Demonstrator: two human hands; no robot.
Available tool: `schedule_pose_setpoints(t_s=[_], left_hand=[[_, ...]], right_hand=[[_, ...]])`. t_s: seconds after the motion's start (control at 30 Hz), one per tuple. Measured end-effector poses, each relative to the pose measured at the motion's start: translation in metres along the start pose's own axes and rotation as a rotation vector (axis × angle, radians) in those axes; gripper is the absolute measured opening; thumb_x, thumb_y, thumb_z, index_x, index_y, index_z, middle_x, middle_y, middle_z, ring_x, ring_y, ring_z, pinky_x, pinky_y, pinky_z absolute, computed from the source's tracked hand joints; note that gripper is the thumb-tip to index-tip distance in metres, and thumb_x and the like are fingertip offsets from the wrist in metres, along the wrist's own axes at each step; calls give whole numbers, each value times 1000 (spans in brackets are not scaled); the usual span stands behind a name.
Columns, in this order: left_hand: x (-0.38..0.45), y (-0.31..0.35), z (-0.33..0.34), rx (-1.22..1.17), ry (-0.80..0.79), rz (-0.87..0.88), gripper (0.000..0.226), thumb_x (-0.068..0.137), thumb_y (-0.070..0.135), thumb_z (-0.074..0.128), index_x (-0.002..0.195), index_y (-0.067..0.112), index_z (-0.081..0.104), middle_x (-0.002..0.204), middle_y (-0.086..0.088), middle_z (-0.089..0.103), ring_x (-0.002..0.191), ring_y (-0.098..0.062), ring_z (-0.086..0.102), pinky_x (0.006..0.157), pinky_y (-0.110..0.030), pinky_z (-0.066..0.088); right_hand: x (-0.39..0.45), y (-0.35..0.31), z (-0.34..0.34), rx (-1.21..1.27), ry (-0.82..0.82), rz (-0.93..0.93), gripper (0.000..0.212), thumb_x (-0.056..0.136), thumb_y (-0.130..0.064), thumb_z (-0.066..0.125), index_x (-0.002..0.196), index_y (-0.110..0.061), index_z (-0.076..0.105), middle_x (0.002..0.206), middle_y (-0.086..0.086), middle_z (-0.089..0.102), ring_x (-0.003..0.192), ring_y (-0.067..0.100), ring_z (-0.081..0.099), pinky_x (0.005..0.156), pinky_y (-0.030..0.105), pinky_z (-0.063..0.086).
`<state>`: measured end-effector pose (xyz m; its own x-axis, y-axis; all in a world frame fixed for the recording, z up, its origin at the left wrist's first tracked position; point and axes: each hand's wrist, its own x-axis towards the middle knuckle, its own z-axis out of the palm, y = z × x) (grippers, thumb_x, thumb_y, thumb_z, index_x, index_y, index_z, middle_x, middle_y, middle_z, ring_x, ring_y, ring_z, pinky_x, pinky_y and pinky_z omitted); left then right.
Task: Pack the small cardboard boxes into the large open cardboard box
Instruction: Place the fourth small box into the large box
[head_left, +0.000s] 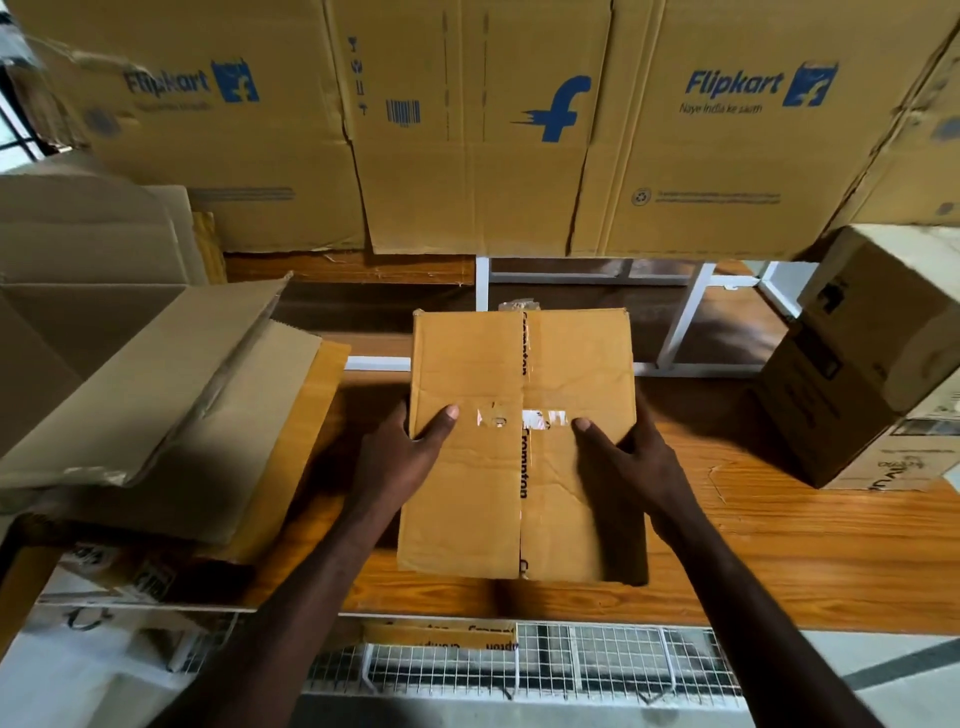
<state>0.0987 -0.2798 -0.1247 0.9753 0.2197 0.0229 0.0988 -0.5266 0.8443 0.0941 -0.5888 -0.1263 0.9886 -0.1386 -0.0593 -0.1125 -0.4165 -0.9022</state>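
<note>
- Head view: a small cardboard box (519, 441), taped shut along its top seam, sits at the middle of the wooden table (779, 561).
- The left hand (405, 457) grips the box's left side, thumb lying on top, the other fingers hidden behind the edge.
- The right hand (628, 457) grips the right side in the same way, thumb on top near the torn tape.
- The large open cardboard box (104, 338) stands at the left, one flap (171, 384) slanting down towards the table, just beside the small box.
- Another closed box (862, 374) stands at the right, well apart.
- Flattened Flipkart cartons (467, 130) line the back.
- A wire rack (571, 660) shows below the table's near edge.
</note>
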Motion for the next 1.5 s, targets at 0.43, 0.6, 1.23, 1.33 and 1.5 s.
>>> schedule_pose_setpoints(t_s=[0.43,0.6,1.23,1.33,1.5], left_hand=[[35,-16,55,240,-96,-74,81,97,69,62,162,30,34,146,-4,63,126,-32,65,103,-43,52],[24,-19,51,133,-122,-70,72,102,59,61,162,28,37,147,1,61,128,-25,62,97,-35,47],[-63,-60,74,-386,148,-108,76,95,53,64,163,35,37,158,22,41,130,24,42,98,-4,38],[-65,-64,76,-424,158,-214,70,90,67,65,147,28,54,139,9,64,134,-17,59,106,-21,47],[-65,-53,74,-462,82,-215,51,107,31,63,153,18,45,134,9,46,126,-9,41,104,-22,30]], right_hand=[[75,40,20,-105,-186,71,77,77,-81,70,140,-51,37,138,2,62,115,32,68,94,61,62],[61,41,21,-121,-172,99,81,92,-67,73,153,-43,25,140,4,57,114,33,66,84,50,62],[-54,92,55,362,184,103,118,72,-77,79,167,-56,13,180,-5,17,158,31,34,117,54,41],[-52,96,58,449,164,108,108,70,-80,81,163,-43,40,162,-6,53,144,21,57,102,43,54],[-48,93,51,466,128,133,79,78,-69,82,144,-29,65,126,-15,78,112,0,73,94,37,56]])
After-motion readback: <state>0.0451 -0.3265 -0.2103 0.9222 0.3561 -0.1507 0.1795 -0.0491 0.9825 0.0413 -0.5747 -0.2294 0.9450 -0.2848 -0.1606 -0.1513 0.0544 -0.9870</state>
